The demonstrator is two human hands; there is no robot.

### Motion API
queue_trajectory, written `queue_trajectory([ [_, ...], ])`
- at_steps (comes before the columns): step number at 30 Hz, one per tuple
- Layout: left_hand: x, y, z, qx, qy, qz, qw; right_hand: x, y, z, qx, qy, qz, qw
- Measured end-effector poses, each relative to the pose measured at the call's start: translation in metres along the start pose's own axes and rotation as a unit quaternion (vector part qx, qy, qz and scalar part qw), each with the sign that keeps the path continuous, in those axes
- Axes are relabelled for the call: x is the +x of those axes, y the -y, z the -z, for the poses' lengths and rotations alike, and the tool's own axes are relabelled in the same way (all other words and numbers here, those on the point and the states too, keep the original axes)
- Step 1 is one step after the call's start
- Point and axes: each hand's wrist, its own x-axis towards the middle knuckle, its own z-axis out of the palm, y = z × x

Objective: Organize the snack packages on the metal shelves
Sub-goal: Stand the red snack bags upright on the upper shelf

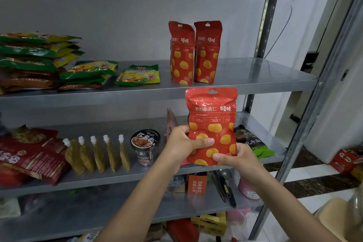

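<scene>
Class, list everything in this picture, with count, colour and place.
metal shelves: several, grey, across view
standing pouches: two, red, upper shelf right
flat packets: several, green-yellow, upper shelf left
large bags: several, dark red, middle shelf left
spouted pouches: five, tan, middle shelf
noodle cup: one, black, middle shelf
held pouch: one, red, before middle shelf
left grip: one, bare, holds held pouch
right grip: one, bare, holds held pouch

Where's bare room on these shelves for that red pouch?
Widest: upper shelf, between the standing red pouches and the right post. Narrower gap between those pouches and the lone green-yellow packet. Crowded: green packet stacks at left, spout pouches and noodle cup below.
</scene>
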Motion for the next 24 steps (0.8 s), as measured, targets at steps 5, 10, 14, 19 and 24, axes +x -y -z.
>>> queue_trajectory([
  [5, 0.002, -0.001, -0.003, -0.021, -0.018, -0.005, 1.000, -0.003, 0.010, 0.006, -0.034, 0.055, -0.009, 0.998],
  [10, 0.002, 0.002, -0.005, -0.014, -0.016, -0.002, 1.000, 0.001, 0.018, 0.014, -0.005, -0.044, 0.035, 0.998],
  [14, 0.003, 0.006, -0.011, -0.030, -0.021, -0.012, 0.999, 0.003, 0.019, 0.015, -0.002, -0.106, 0.048, 0.993],
  [19, 0.011, 0.019, -0.027, 0.160, -0.158, -0.157, 0.962, 0.009, 0.014, 0.003, 0.016, -0.233, 0.071, 0.970],
  [24, 0.007, 0.014, -0.033, -0.012, -0.023, -0.152, 0.988, 0.007, 0.018, -0.012, -0.049, -0.239, 0.157, 0.957],
])
